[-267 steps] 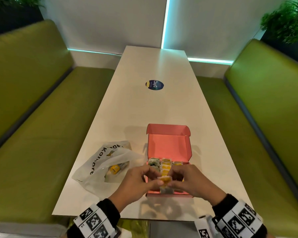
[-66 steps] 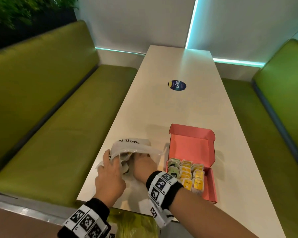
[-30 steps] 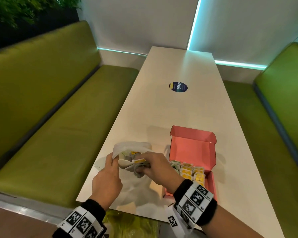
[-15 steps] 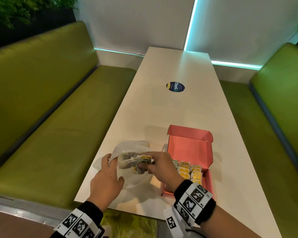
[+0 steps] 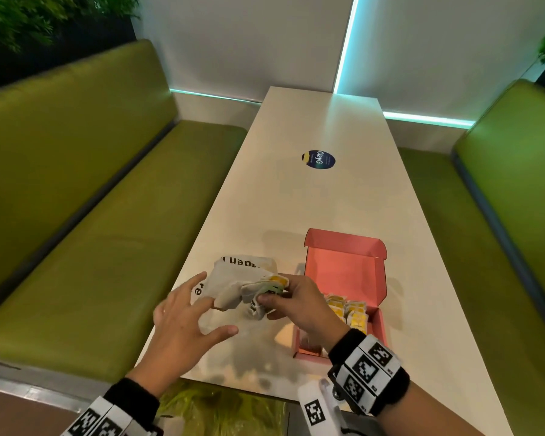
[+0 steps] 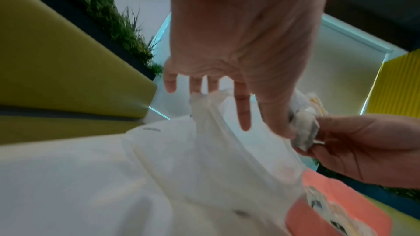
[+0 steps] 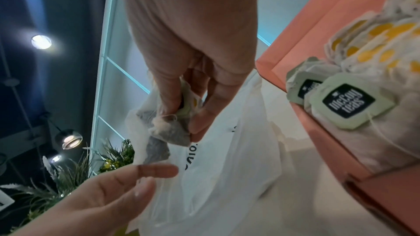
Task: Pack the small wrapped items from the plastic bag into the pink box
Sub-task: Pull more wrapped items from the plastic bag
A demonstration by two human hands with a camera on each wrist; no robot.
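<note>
holding wrapped items [image 5: 266,289], pink box [image 5: 346,272] part-filled

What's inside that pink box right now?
The pink box holds rows of small wrapped tea bags, mostly with yellow tags, some with pale green tags. The right hand and wrist cover its near end, so what lies there is hidden.

A long white table [image 5: 321,196] with a round dark sticker [image 5: 318,159] runs up the middle of the frame between two olive-green padded benches [image 5: 76,171], toward a pale wall [image 5: 249,42] crossed by cyan light strips [image 5: 345,48], with green foliage [image 5: 29,17] at the upper left.
</note>
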